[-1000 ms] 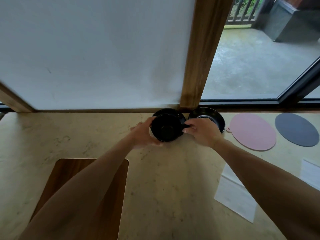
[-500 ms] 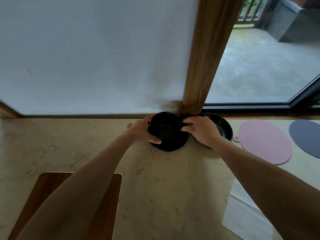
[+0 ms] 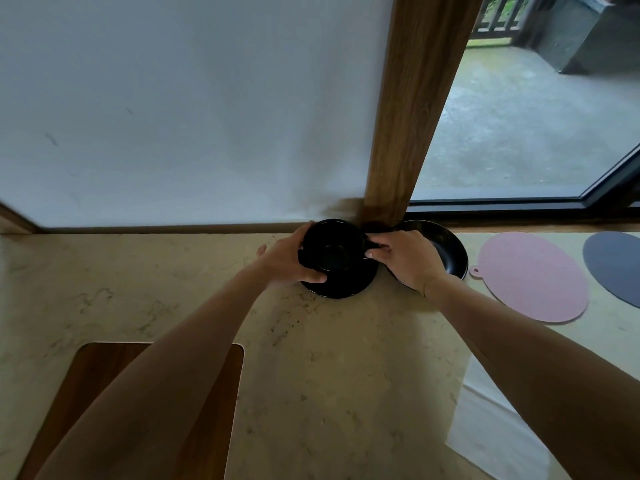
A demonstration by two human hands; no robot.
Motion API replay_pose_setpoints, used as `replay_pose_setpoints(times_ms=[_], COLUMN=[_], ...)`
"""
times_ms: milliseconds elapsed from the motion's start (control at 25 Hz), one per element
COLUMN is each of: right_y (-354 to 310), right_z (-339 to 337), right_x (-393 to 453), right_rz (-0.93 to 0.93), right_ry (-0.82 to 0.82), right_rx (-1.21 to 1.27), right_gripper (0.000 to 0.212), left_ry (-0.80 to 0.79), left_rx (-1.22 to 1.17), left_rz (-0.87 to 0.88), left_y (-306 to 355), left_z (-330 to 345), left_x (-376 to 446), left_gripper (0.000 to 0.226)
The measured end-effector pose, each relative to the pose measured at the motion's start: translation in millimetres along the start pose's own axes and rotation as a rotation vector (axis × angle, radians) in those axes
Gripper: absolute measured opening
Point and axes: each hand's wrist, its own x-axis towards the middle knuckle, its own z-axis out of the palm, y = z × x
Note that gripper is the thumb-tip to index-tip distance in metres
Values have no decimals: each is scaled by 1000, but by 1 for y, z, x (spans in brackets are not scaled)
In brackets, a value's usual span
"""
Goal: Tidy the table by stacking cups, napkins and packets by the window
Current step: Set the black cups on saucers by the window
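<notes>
A black cup (image 3: 332, 245) sits on a black saucer (image 3: 346, 285) at the table's far edge, against the wall and the wooden post. My left hand (image 3: 289, 259) wraps the cup's left side. My right hand (image 3: 403, 259) pinches the cup's handle on its right side. A second black saucer (image 3: 446, 251) lies just to the right, partly hidden behind my right hand. A white napkin (image 3: 491, 431) lies at the lower right, partly under my right forearm.
A pink round mat (image 3: 533, 275) and a grey round mat (image 3: 616, 265) lie to the right near the window. A wooden chair seat (image 3: 100, 368) shows below the table's near edge. The wooden post (image 3: 412, 109) stands behind the cup.
Both hands carried the cup away from me and set it down onto the left saucer. The view has shifted left and closer.
</notes>
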Motion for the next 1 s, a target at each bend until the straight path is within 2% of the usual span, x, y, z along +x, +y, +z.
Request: replay_pose_setpoints(times_ms=[120, 280, 360, 480, 640, 800, 1000], right_y=[-2, 0, -1, -1, -8, -23, -45], right_z=[2, 1, -3, -11, -26, -41, -63], right_x=[-5, -21, -34, -52, -86, -126, -195], right_rz=[10, 53, 77, 116, 167, 216, 205], right_ry=[-33, -64, -78, -62, -25, 28, 74], right_rx=[-3, -3, -11, -11, 26, 56, 19], right_gripper=[37, 40, 48, 52, 58, 57, 60], left_ry=[19, 149, 189, 199, 214, 313, 296], left_rx=[-59, -89, -82, -106, -251, -129, -46], left_rz=[-40, -72, -72, -92, -76, -68, -91], left_y=[1, 7, 10, 15, 23, 38, 56], left_z=[6, 15, 19, 24, 30, 35, 39], left_x=[-6, -20, -30, -47, -82, -134, -201], left_gripper=[117, 118, 120, 122, 120, 112, 118])
